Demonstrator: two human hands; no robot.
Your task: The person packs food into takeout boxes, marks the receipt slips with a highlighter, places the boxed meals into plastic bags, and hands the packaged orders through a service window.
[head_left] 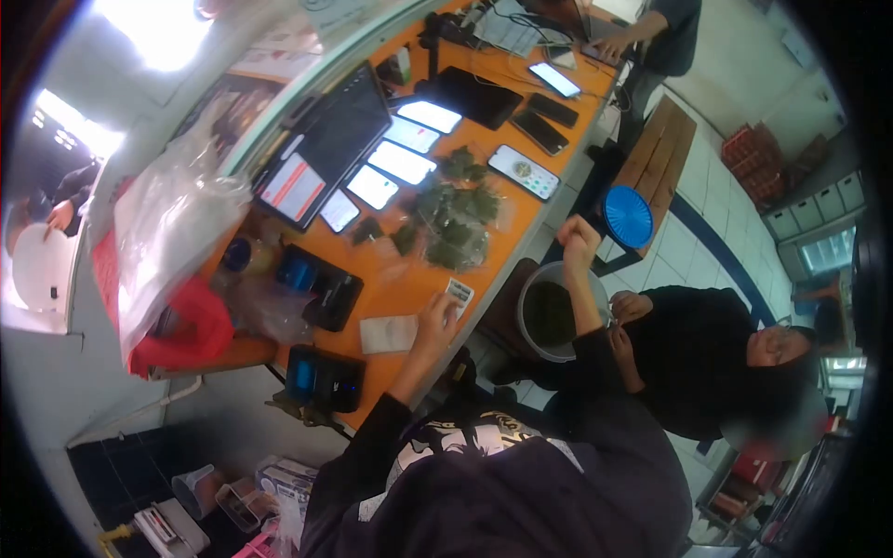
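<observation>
My left hand (435,327) is over the orange table's near edge, its fingers closed at a small white printed label (459,295). A blank-looking white paper slip (389,335) lies beside that wrist. My right hand (579,242) is raised past the table edge, curled into a fist; whatever it may hold is hidden. Below my right forearm stands a whitish round tub (526,312) with dark green contents. Several clear plastic packets of green leafy stuff (456,219) lie in a heap on the table, beyond my left hand.
Several lit phones (402,163) lie before a monitor (326,139). Two black label-printer-like boxes (321,290) sit at the left. A blue round lid (628,216) rests on a wooden bench (662,153). A seated person (688,353) is close on the right; another person's hand (611,46) is at the far end.
</observation>
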